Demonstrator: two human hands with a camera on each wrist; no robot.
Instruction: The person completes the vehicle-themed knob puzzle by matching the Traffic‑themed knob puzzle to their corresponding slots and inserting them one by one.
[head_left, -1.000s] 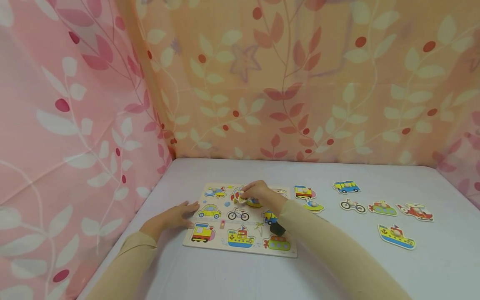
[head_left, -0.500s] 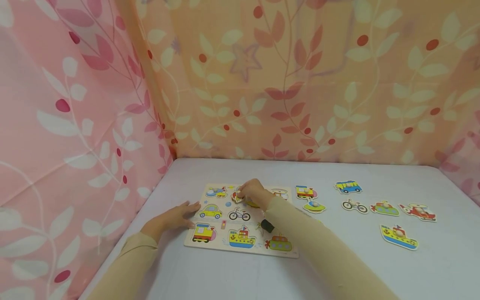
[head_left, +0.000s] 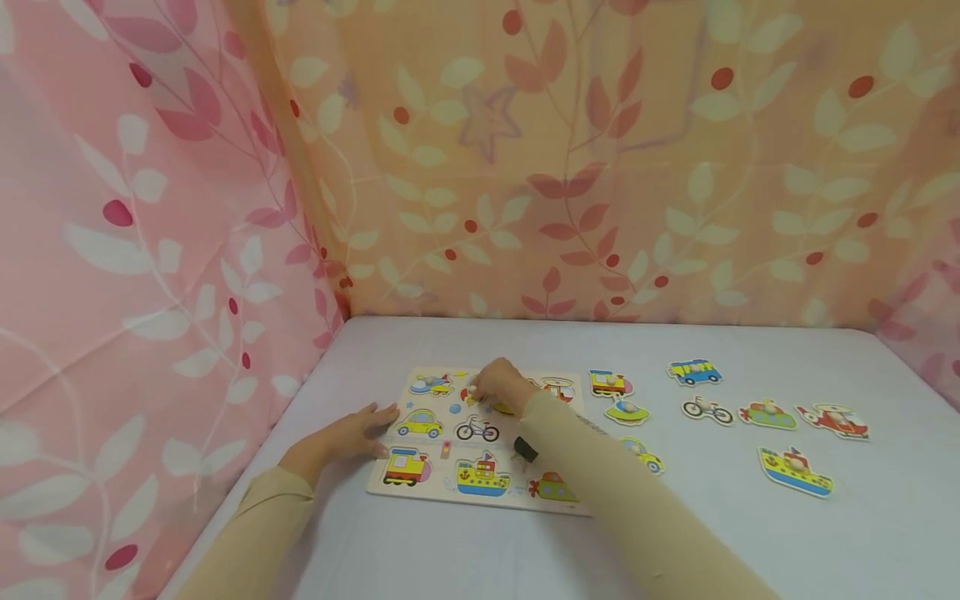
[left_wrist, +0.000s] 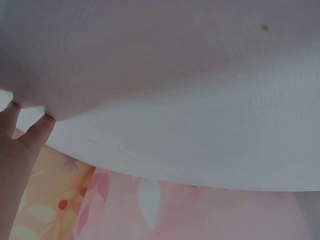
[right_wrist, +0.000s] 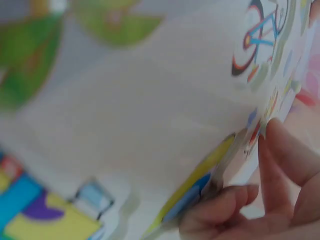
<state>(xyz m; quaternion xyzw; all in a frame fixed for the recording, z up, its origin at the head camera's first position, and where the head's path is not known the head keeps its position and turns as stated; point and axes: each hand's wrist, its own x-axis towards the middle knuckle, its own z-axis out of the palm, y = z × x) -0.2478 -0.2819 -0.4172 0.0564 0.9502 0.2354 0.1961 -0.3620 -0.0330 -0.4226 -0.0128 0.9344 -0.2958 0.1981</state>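
Our right hand [head_left: 504,383] pinched a red piece [head_left: 465,392], finger and thumb close together, at the top row of the board [head_left: 517,498], just below the centre of the frame; we could not tell if it was seated. Our left hand [head_left: 352,433] lay at the board's left edge, fingers loosely spread, holding nothing. Our white table [head_left: 465,550] spread over the lower half of the frame, its far edge straight across the middle. To the right lay a train [head_left: 607,383], saucer [head_left: 626,411], bus [head_left: 695,372], bike [head_left: 707,411], submarine [head_left: 768,415], helicopter [head_left: 834,422], boat [head_left: 795,472] and, partly behind our sleeve [head_left: 630,500], a car [head_left: 645,456]. Beyond the table hung a leafy orange curtain [head_left: 427,75] with a faint purple star [head_left: 489,125] at upper centre; a pink curtain [head_left: 45,275] covered the left side.
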